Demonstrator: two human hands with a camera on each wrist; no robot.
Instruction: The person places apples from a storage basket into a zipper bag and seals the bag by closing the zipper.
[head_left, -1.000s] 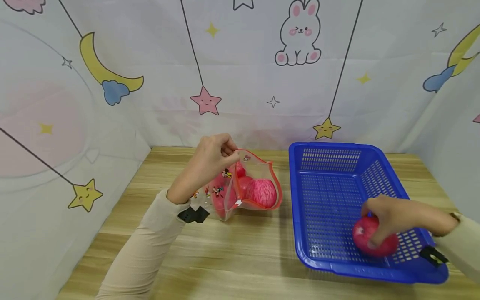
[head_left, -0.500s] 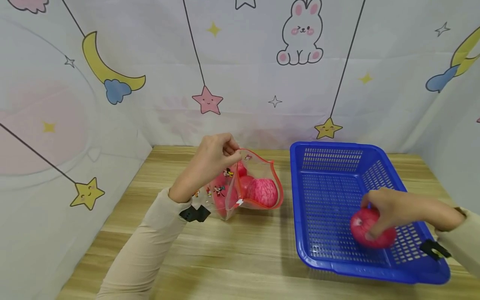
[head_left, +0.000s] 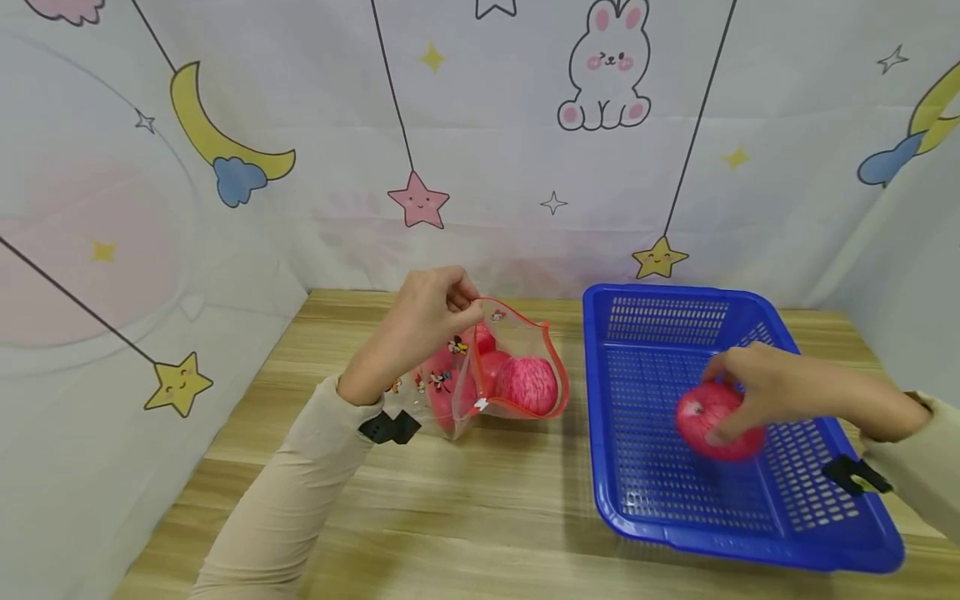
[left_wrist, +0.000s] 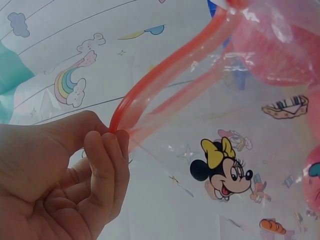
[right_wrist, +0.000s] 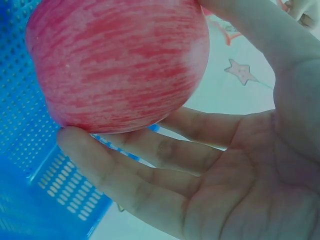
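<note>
My left hand (head_left: 427,325) pinches the red-trimmed rim of a clear zip bag (left_wrist: 220,170) between thumb and fingertips, and the mouth of the bag gapes toward the right. Inside the bag lie several red apples (head_left: 528,387), partly covered by its printed cartoon figures. Over the blue basket (head_left: 600,467), my right hand (head_left: 780,387) grips a red apple (head_left: 718,422). In the right wrist view this striped apple (right_wrist: 120,65) sits between the thumb and the fingertips, away from the palm. No other apple shows in the basket.
The bag and the basket stand side by side on a wood-grain table (head_left: 450,517), with a narrow gap between them. A white cloth (head_left: 495,167) with printed stars, moons and a rabbit hangs behind and along both sides.
My right hand has lifted the apple from the near right part of the basket, moving it up and to the left. The left hand keeps its hold on the bag's rim.
</note>
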